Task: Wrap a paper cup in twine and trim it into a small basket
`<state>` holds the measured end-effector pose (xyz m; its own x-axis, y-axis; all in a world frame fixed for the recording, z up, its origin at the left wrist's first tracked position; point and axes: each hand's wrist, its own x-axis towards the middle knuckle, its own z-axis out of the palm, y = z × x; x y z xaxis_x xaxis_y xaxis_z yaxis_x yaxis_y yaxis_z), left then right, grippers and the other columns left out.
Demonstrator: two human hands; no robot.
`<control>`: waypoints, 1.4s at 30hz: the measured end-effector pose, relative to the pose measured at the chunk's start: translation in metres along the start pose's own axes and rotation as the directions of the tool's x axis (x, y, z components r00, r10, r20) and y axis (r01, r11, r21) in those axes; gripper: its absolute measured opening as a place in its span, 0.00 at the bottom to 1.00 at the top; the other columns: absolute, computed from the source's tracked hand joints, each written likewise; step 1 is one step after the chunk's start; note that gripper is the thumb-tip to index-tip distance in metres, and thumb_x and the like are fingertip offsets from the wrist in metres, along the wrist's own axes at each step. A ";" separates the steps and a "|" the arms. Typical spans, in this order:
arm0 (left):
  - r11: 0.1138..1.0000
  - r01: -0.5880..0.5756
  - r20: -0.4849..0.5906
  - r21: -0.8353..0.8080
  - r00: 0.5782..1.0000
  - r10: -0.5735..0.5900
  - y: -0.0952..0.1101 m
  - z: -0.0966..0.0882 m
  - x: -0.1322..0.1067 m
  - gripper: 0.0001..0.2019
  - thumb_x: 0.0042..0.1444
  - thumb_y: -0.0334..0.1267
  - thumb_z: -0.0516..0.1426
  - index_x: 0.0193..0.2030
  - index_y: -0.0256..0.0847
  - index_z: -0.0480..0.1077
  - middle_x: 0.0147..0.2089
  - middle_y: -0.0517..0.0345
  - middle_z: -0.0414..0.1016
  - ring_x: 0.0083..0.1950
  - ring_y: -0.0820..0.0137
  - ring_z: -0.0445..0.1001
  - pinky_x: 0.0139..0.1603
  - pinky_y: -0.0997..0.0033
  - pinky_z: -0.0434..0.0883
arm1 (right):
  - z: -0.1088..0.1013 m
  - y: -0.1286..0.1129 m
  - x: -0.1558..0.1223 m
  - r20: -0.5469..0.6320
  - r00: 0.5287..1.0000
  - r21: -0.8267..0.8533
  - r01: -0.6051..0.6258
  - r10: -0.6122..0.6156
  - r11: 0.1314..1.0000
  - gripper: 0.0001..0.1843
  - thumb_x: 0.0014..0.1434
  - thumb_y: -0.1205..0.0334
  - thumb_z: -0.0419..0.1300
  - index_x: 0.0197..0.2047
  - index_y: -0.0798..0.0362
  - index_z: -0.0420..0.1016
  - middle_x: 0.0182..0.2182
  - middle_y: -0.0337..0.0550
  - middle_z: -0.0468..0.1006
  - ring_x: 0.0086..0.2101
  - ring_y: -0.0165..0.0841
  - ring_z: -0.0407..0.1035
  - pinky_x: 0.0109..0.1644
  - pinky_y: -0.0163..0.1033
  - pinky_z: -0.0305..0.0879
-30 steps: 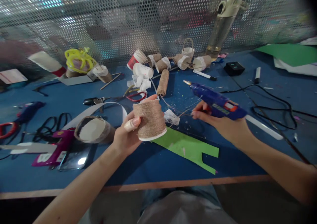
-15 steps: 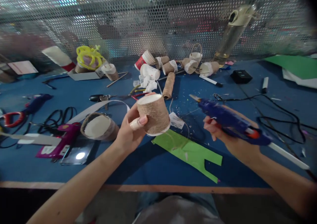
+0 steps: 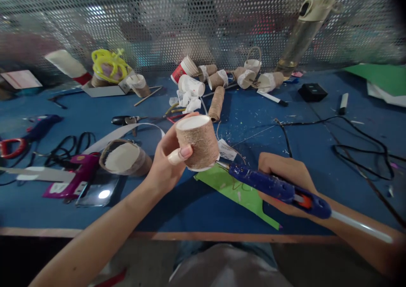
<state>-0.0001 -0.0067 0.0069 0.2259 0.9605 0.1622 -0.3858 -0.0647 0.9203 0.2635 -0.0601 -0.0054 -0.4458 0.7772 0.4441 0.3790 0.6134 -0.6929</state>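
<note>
My left hand (image 3: pixel 169 164) grips a paper cup (image 3: pixel 199 141) wrapped in brown twine, its white round end facing up and its lower rim white. Wrapped round a blue hot glue gun (image 3: pixel 263 181) is my right hand (image 3: pixel 285 177); a long translucent glue stick (image 3: pixel 361 227) sticks out of its back. The gun's metal nozzle meets the cup's lower right rim or sits just in front of it. Under both lies a cut green sheet (image 3: pixel 234 189) on the blue table. Left of my left hand stands another wrapped cup (image 3: pixel 123 158) with a white inside.
A purple glue gun (image 3: pixel 74 175) and a phone (image 3: pixel 98 191) lie at the left. Several wrapped cups, a twine roll (image 3: pixel 217 104) and white cups (image 3: pixel 191 85) are farther back. A black cable (image 3: pixel 358 149) loops at the right. A tall bottle (image 3: pixel 301 37) leans by the mesh screen (image 3: pixel 203 28).
My right hand has brought the glue gun left and down, so its nozzle is now at the cup's lower rim. My left hand keeps hold of the cup, now slightly turned.
</note>
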 end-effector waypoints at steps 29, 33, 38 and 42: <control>0.999 -0.042 0.050 0.016 0.998 0.041 -0.006 0.001 0.001 0.22 0.53 0.46 0.69 0.54 0.44 0.77 0.54 0.52 0.79 0.61 0.55 0.74 0.61 0.58 0.73 | -0.004 -0.002 0.004 0.062 0.998 -0.053 0.027 -0.024 0.998 0.18 0.54 0.66 0.64 0.30 0.49 0.53 0.25 0.30 0.57 0.23 0.24 0.52 0.27 0.32 0.47; 1.000 0.016 0.029 -0.007 0.999 -0.016 -0.003 0.001 0.001 0.20 0.52 0.47 0.69 0.50 0.43 0.78 0.53 0.51 0.80 0.60 0.54 0.75 0.59 0.58 0.74 | -0.005 -0.004 0.006 0.049 0.999 0.007 0.014 -0.014 1.000 0.17 0.54 0.65 0.63 0.29 0.50 0.54 0.24 0.30 0.59 0.23 0.24 0.54 0.26 0.31 0.49; 0.998 0.056 0.030 -0.028 0.998 -0.055 0.000 0.000 0.001 0.21 0.53 0.48 0.69 0.51 0.41 0.78 0.52 0.48 0.80 0.60 0.52 0.75 0.59 0.56 0.74 | -0.008 -0.006 0.010 0.028 1.000 0.037 -0.008 0.007 0.999 0.16 0.55 0.65 0.62 0.28 0.50 0.55 0.23 0.30 0.58 0.22 0.24 0.52 0.26 0.32 0.49; 0.997 0.069 0.015 -0.025 0.998 -0.068 -0.001 -0.001 0.001 0.22 0.53 0.48 0.68 0.52 0.42 0.78 0.53 0.48 0.80 0.59 0.53 0.76 0.58 0.57 0.75 | -0.009 -0.006 0.011 0.027 0.999 0.062 -0.025 0.024 0.998 0.15 0.56 0.64 0.61 0.28 0.50 0.55 0.22 0.30 0.58 0.22 0.25 0.53 0.26 0.32 0.50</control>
<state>-0.0006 -0.0050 0.0061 0.2654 0.9584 0.1045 -0.3912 0.0080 0.9203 0.2637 -0.0538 0.0090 -0.4582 0.7875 0.4122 0.3393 0.5836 -0.7378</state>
